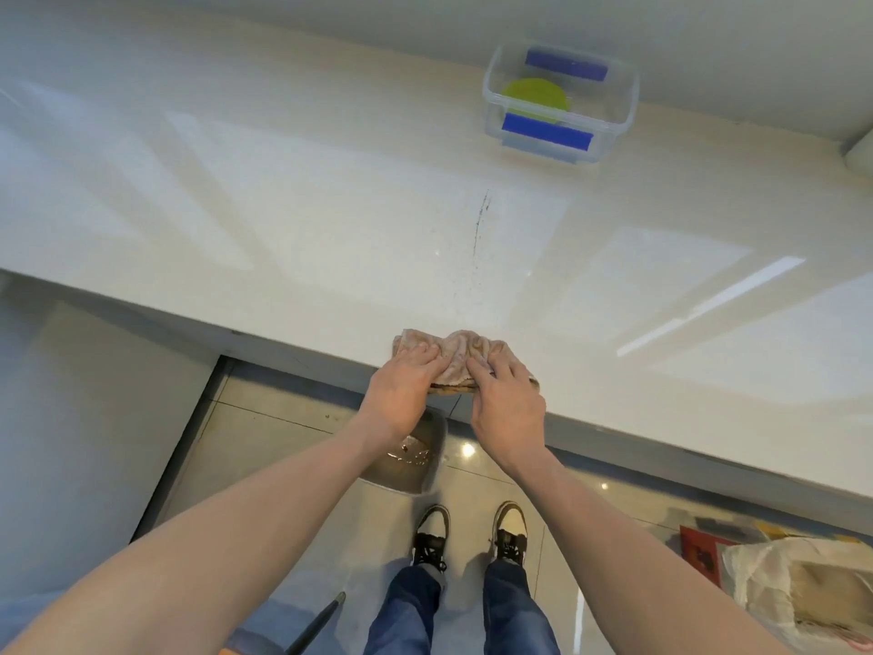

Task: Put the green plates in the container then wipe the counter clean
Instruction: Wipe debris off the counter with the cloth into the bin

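A crumpled beige cloth (457,352) lies at the front edge of the white counter (283,219). My left hand (401,394) and my right hand (508,399) both rest on it with fingers curled into the fabric, gripping it side by side. A thin dark streak of dirt (479,229) with small specks runs across the counter just beyond the cloth. At the back right stands a clear plastic container (614,111) with blue latches, and green plates (536,99) lie inside it.
A small bin (411,465) with brownish liquid and debris stands on the tiled floor under my hands, beside my shoes. A white sack (798,593) lies on the floor at the right. A dark stick (316,626) leans at the bottom.
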